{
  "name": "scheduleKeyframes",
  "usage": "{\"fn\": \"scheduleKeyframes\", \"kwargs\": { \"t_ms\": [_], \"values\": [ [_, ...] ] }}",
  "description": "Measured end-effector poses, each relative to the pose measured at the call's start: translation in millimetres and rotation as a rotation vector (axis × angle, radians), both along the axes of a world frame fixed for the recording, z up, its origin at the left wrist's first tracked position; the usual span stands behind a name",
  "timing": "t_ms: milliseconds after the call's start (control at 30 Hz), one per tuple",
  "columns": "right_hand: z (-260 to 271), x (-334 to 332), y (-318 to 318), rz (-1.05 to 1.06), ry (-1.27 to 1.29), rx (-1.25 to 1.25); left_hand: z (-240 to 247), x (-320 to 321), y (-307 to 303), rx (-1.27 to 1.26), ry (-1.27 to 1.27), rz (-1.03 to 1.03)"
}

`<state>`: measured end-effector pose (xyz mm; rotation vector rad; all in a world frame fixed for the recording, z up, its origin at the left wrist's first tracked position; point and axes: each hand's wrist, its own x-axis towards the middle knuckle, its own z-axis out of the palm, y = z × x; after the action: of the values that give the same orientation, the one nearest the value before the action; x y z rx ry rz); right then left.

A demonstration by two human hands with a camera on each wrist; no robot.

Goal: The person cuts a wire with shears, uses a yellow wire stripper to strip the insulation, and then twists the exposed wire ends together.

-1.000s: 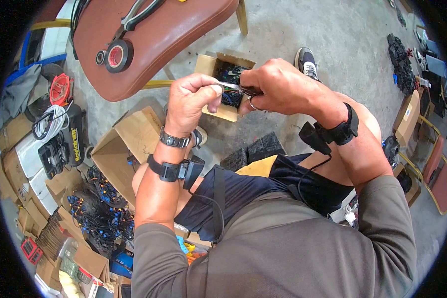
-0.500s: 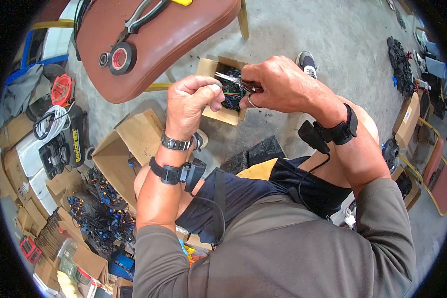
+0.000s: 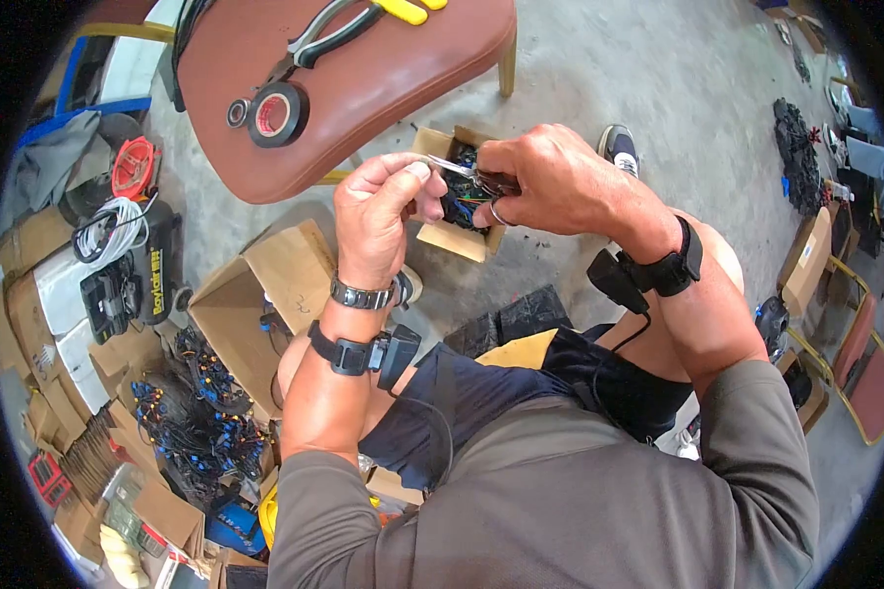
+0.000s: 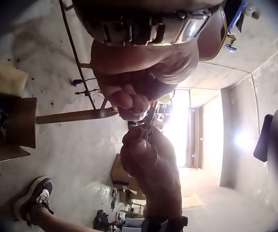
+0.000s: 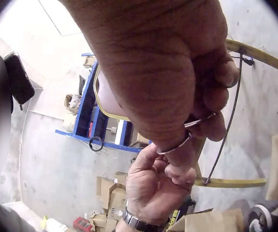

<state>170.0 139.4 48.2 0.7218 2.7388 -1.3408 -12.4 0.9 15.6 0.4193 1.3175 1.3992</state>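
Note:
My right hand (image 3: 555,187) grips a small pair of scissors (image 3: 454,168), with silvery blades pointing left. One finger loop (image 5: 177,146) circles the thumb in the right wrist view. Opposite it, my left hand (image 3: 378,211) pinches a small dark piece between thumb and forefinger; I cannot tell what it is. The blade tips lie right at those left fingertips. Both hands are raised above an open cardboard box (image 3: 452,241) of dark cables (image 3: 462,210) on the floor. In the left wrist view, the two hands meet fingertip to fingertip.
A brown padded chair (image 3: 383,98) ahead bears pliers (image 3: 314,41) and black tape (image 3: 276,114). Left stand a larger cardboard box (image 3: 300,275), a heap of black cables (image 3: 201,422) and a coiled white cable (image 3: 116,234). A shoe (image 3: 619,149) is beyond the right hand.
The scissor blades have angled up, then tipped back down toward the left fingertips. The left hand keeps its pinch. The chair and boxes have shifted right and slightly down in the head view.

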Motion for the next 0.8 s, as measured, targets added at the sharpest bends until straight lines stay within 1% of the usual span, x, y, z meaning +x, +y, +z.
{"fn": "scheduleKeyframes", "kwargs": {
  "t_ms": [67,267,567,667,800],
  "values": [
    [-1.9,-1.1,-1.1,-0.009,0.053,0.000,-1.2,-0.8,-0.3,0.008,0.009,0.013],
    [-1.5,-5.1,-0.5,-0.015,0.088,-0.003,-3.3,-1.8,0.7,0.034,0.032,0.038],
    [-4.1,-5.7,0.8,0.017,0.086,-0.004,-2.9,-0.8,0.9,0.042,0.100,0.028],
    [-2.7,-4.2,3.2,0.013,0.012,-0.012,-2.0,0.7,0.6,0.033,0.116,0.022],
    [-0.7,-3.3,4.3,0.020,-0.010,-0.003,3.8,-0.6,1.9,-0.008,0.194,-0.002]
  ]
}}
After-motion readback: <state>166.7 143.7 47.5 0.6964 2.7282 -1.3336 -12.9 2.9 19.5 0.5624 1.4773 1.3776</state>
